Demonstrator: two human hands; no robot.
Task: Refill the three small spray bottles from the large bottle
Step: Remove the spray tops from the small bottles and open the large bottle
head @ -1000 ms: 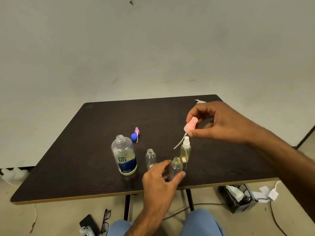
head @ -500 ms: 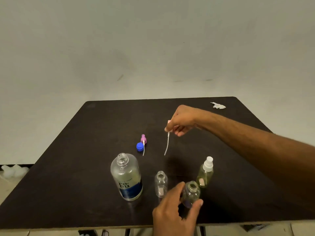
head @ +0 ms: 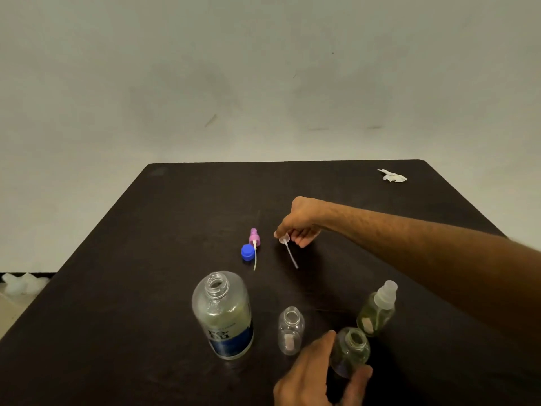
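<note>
Now the open small bottle stands near the front edge of the table, the left hand clamped around it with thumb and fingers on its sides. Its neck is bare, and a little yellowish liquid seems to sit in it. Farther back, the right hand pinches a pump head close to the tabletop, its thin dip tube slanting toward the front — it looks like it is being set down.

To do that well, I would lay it flat beside the pink pump and blue cap, well apart from the bottles, so the light tube does not roll off or get knocked. The left hand should keep its bottle upright; with the neck that narrow, the pour from the big bottle will want a slow tilt and a steady grip.

The big bottle is clear round plastic, uncapped, with a threaded neck, a blue label and pale yellow-green liquid about halfway up. Just right of it stands a clear, empty-looking bottle — also open. A third bottle, yellowish inside, wears a frosted white cap. The tabletop is dark and matte; a scrap of white paper lies at its far right corner.
</note>
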